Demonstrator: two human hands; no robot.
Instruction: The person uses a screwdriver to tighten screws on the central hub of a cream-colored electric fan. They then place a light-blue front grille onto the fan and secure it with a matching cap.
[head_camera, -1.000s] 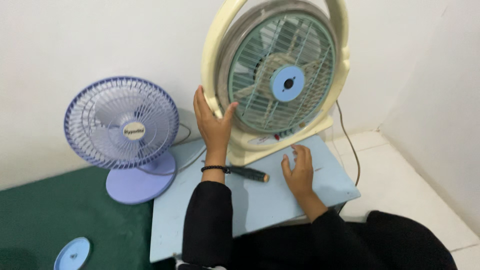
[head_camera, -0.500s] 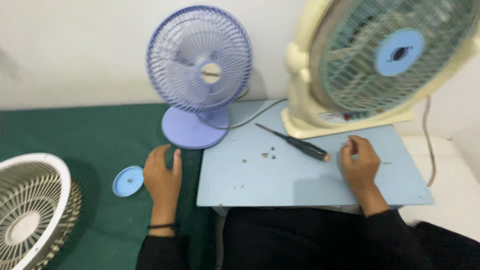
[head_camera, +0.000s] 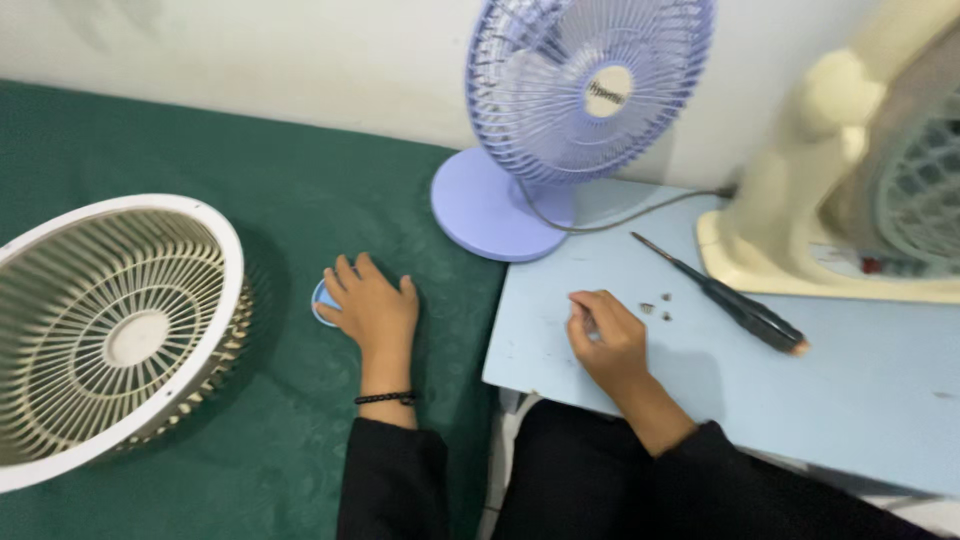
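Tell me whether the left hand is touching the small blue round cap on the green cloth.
Touching. In the head view the left hand lies flat over the blue round cap, covering most of it; only the cap's left edge shows beside the fingers on the green cloth.

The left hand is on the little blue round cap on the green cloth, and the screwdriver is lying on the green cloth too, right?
Not quite. The left hand does cover the little blue round cap on the green cloth, but the screwdriver lies on the light blue board, near the cream fan's base. The head view shows it.
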